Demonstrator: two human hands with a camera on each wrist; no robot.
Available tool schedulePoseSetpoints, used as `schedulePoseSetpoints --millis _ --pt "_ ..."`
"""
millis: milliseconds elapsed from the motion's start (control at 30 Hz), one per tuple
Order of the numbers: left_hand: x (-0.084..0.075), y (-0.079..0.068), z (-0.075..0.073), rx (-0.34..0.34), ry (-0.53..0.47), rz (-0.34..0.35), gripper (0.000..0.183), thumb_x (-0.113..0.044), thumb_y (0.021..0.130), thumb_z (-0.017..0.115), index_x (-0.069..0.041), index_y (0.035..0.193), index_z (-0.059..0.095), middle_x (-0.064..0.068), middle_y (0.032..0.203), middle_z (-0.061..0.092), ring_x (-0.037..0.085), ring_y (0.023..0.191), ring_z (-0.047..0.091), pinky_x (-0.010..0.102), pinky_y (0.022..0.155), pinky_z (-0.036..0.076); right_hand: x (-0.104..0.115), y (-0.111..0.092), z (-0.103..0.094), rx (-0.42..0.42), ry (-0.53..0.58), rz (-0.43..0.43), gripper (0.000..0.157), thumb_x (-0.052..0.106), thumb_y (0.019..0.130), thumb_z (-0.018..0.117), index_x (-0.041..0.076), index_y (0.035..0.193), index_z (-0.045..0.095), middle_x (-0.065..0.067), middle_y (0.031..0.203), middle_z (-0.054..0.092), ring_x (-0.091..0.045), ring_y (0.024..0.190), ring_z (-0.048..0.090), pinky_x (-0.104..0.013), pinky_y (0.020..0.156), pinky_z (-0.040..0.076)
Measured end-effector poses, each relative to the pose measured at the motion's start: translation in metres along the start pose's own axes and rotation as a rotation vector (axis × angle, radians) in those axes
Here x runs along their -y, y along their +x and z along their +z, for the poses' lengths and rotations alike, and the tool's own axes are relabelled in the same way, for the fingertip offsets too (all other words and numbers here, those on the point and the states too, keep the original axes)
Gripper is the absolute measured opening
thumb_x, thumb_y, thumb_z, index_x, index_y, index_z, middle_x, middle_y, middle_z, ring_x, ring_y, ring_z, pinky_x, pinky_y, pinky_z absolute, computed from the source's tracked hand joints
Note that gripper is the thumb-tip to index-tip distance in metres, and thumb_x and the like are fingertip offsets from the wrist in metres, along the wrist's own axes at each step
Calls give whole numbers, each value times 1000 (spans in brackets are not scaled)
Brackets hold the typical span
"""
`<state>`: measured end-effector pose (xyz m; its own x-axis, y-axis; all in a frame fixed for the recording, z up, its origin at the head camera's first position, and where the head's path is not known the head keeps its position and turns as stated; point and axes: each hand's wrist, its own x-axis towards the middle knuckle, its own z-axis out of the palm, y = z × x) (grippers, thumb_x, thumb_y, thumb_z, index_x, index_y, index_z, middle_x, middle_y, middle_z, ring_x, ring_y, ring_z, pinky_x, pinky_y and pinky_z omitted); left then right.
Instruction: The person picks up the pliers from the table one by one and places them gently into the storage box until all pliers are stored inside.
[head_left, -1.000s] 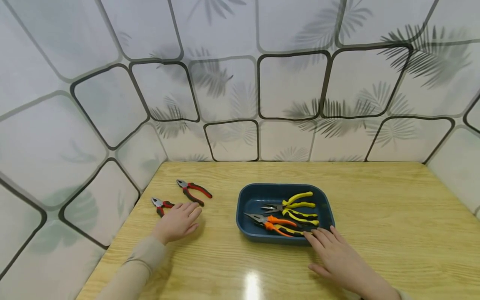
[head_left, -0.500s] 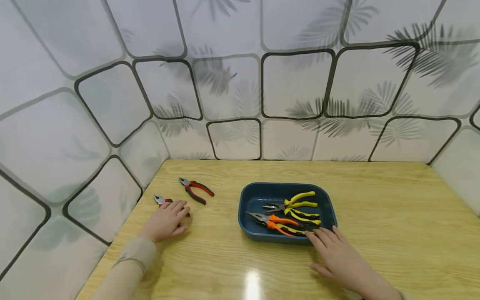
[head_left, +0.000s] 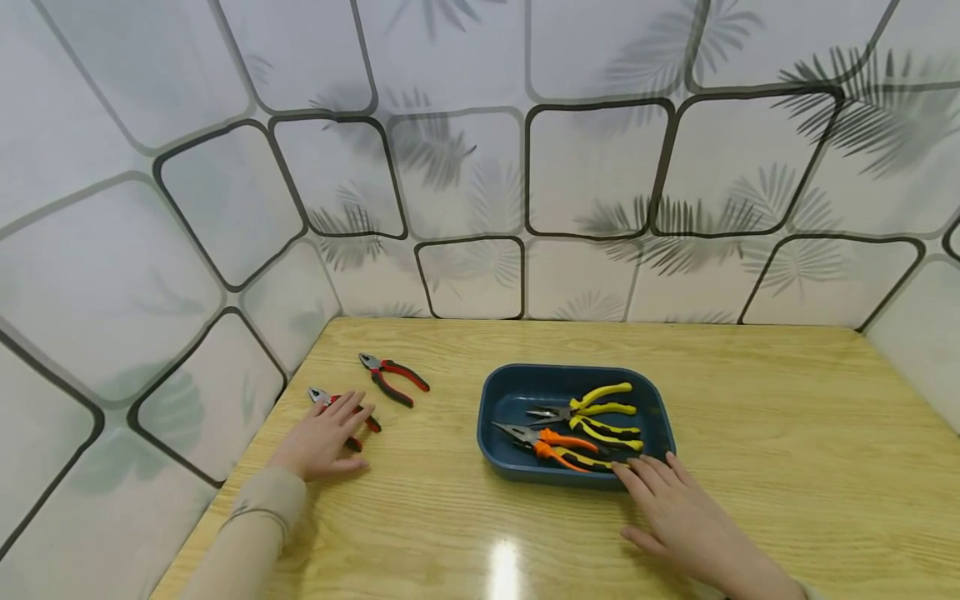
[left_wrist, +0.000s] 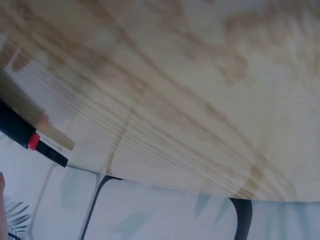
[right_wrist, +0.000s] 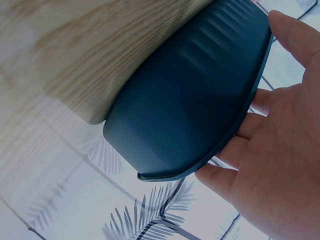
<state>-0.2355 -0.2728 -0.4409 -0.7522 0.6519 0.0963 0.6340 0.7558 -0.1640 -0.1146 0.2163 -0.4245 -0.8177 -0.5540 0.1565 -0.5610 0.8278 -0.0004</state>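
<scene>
Over a pair of combination pliers (head_left: 371, 419) with red and black handles, at the left of the table, is my left hand (head_left: 317, 440). Its fingers are extended across the handles and hide their middle; the metal nose shows beyond. A black and red handle (left_wrist: 17, 127) enters the left wrist view at the left edge. My right hand (head_left: 686, 521) rests its fingertips on the near right rim of a dark blue plastic box (head_left: 502, 396). In the right wrist view the fingers lie over the edge of the box (right_wrist: 180, 100), thumb apart from them.
Second red-and-black pliers (head_left: 390, 382) lie behind the left hand. Inside the box are orange-handled long-nose pliers (head_left: 553, 442), yellow-handled long-nose pliers (head_left: 600, 408) and yellow-and-black handled ones (head_left: 607, 432). A patterned wall (head_left: 472, 279) borders the wooden table (head_left: 795, 400).
My left hand has moved left and back toward me, with its thumb spreading from the fingers, uncovering more of the plier handles. The right hand stays at the box rim.
</scene>
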Motion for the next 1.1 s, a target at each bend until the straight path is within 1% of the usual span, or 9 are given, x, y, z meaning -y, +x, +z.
schedulePoseSetpoints --millis 133,300,433,700,800,900,1000,1100 --pt "0 0 -1 31 -34 -40 80 -61 77 50 -5 133 39 19 138 30 34 125 27 57 95 22 0 0 0 -12 -4 -7 67 45 76 63 3 125 47 -13 116 50 -31 109 44 -54 94 26" --pt "-1 0 -2 54 -70 -85 76 -58 79 50 -6 133 40 20 136 33 37 123 30 62 91 23 0 -1 1 -40 -12 -26 67 45 75 63 3 124 47 -13 114 51 -31 108 45 -53 93 28" --pt "-1 2 -4 81 -88 -119 72 -57 81 48 -7 133 41 19 136 34 36 124 29 62 92 21 0 -1 2 -55 -13 -32 67 45 75 64 3 124 47 -13 114 51 -31 107 45 -54 93 28" --pt "-1 4 -5 119 -82 -139 72 -58 81 46 -11 135 39 17 137 33 35 125 29 61 93 21 0 -1 4 -71 -18 -26 68 44 74 65 2 124 47 -14 114 51 -31 107 45 -53 93 28" --pt "0 6 -2 118 -77 -141 71 -58 82 45 -11 135 39 18 136 34 35 124 30 59 94 23 -1 -1 4 -75 -24 -26 68 44 74 65 2 124 48 -13 114 52 -31 107 46 -53 93 28" --pt "-1 9 0 106 -79 -138 73 -59 81 44 -9 134 40 20 133 37 37 122 32 57 94 25 0 -2 4 -76 -29 -26 68 44 74 65 2 124 48 -13 113 52 -30 107 46 -53 93 28" --pt "-3 12 1 78 -64 -124 76 -63 80 42 -6 130 43 22 126 43 39 116 37 57 91 28 0 -2 3 -72 -24 -26 68 44 74 65 2 124 48 -13 113 52 -30 106 46 -53 93 28" --pt "-5 15 2 37 -18 -107 78 -67 78 39 -4 123 48 19 112 49 38 104 44 55 84 35 1 -2 3 -63 -16 -24 67 45 74 64 3 124 48 -13 113 52 -30 107 45 -53 93 28"
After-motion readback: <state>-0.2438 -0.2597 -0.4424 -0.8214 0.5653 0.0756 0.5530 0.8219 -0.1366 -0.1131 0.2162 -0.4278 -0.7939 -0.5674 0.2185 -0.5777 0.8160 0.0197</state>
